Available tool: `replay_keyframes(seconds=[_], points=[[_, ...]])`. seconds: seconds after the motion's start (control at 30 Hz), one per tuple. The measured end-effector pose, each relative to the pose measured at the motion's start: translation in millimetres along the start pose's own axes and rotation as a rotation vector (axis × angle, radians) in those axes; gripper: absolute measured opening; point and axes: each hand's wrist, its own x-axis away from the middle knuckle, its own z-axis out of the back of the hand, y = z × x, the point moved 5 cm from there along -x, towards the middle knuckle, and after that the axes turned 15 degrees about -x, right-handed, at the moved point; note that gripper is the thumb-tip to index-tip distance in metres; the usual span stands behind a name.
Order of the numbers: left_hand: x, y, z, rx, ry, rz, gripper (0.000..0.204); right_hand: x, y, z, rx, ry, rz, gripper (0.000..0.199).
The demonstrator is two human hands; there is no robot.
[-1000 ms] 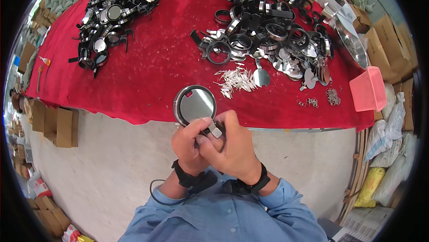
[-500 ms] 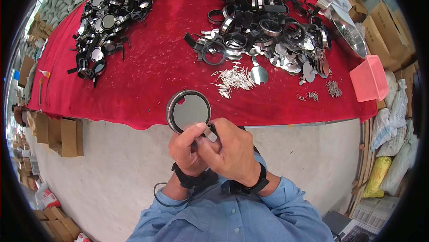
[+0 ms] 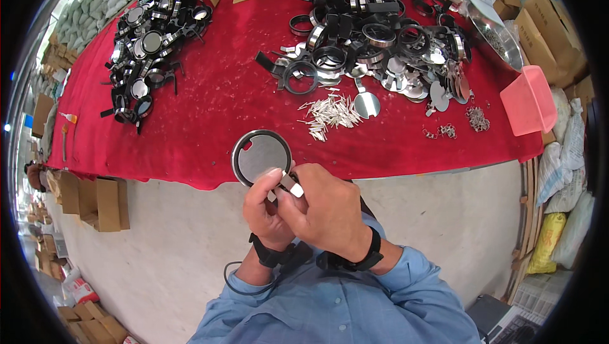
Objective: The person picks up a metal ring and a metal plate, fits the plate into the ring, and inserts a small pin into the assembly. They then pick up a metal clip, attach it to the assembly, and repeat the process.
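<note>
A round metal lid (image 3: 261, 155) set in a dark-rimmed ring, with a small cut-out at its upper left, is held just off the table's front edge. My left hand (image 3: 266, 214) pinches its lower edge, thumb lying on the plate. My right hand (image 3: 330, 207) closes on the same piece from the right, beside a short bright metal tab (image 3: 292, 185) that sticks out between the two hands. Fingers hide how the tab joins the ring.
On the red cloth (image 3: 209, 109) lie a pile of lidded rings (image 3: 151, 42) at the left, black handled rings (image 3: 330, 58) at the right, thin metal pins (image 3: 331, 114) and small springs (image 3: 478, 119). A pink bin (image 3: 530, 101) stands right; an open carton (image 3: 101, 204) sits on the floor.
The lid has shifted slightly left in the picture and tilted a little. My right hand has moved slightly, and the metal tab shows brighter at a changed angle.
</note>
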Motion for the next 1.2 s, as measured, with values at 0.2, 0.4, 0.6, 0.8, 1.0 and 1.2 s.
replay_keyframes(seconds=[0.2, 0.4, 0.6, 0.8, 1.0, 1.2], points=[[-5, 6, 2, 0.179, -0.005, 0.002, 0.054, -4, 2, 6, -0.164, 0.067, 0.000, 0.030], [-5, 3, 2, -0.075, -0.207, 0.036, 0.067, -8, 7, 14, 0.076, -0.146, 0.020, 0.033], [-43, -53, 13, 0.268, -0.526, 0.621, 0.053, -14, 11, 23, 0.043, -0.216, -0.117, 0.037], [-252, -91, 75, 0.061, -0.084, 0.112, 0.085, -12, 23, 27, 0.021, -0.168, -0.155, 0.024], [-241, -100, 21, 0.111, -0.384, 0.252, 0.035, -38, 67, 57, 0.065, 0.102, -0.033, 0.013], [-189, -111, -53, -0.027, -0.637, 0.196, 0.023, -78, 126, 93, 0.336, 0.296, -0.052, 0.016]])
